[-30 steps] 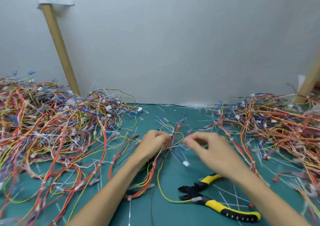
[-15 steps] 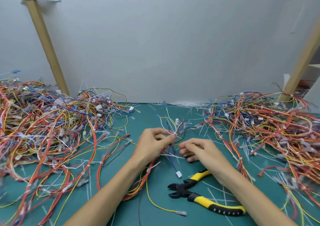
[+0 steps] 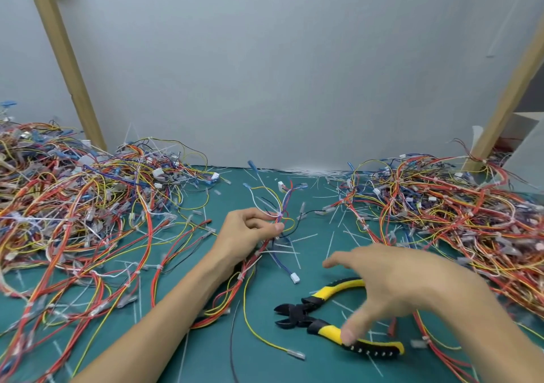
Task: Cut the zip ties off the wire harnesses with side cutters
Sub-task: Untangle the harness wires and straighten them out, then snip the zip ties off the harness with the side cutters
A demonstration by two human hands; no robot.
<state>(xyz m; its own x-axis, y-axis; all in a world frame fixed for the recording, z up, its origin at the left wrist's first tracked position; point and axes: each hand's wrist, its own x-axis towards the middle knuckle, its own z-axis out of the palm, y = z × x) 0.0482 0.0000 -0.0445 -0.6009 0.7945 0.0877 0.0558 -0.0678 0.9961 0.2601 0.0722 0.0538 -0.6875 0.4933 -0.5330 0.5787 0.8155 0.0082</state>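
Wires in red, yellow and blue lay heaped in a left pile (image 3: pixel 73 206) on the green mat (image 3: pixel 206 353). Left hand (image 3: pixel 247 232) sat at centre, thumb and fingers pinching a harness (image 3: pixel 287 197) just below a pale zip tie (image 3: pixel 279 214). Above the tie, thin red, blue, white and yellow leads fanned out toward the wall, white plugs at some tips. Below the hand, red and yellow strands trailed back along the forearm. Cut ties (image 3: pixel 304 238), white slivers, lay scattered on the mat around it. Cutters (image 3: pixel 297 315) lay flat on the mat near the front, right of the harness, black jaws parted and pointing left, handles yellow with black ends. Right hand (image 3: pixel 412 282) hovered over the handles, blurred, fingers spread wide, holding nothing. Thumb tip over the lower handle, contact unclear. Right pile (image 3: pixel 441 206) of the same wires filled the far right.
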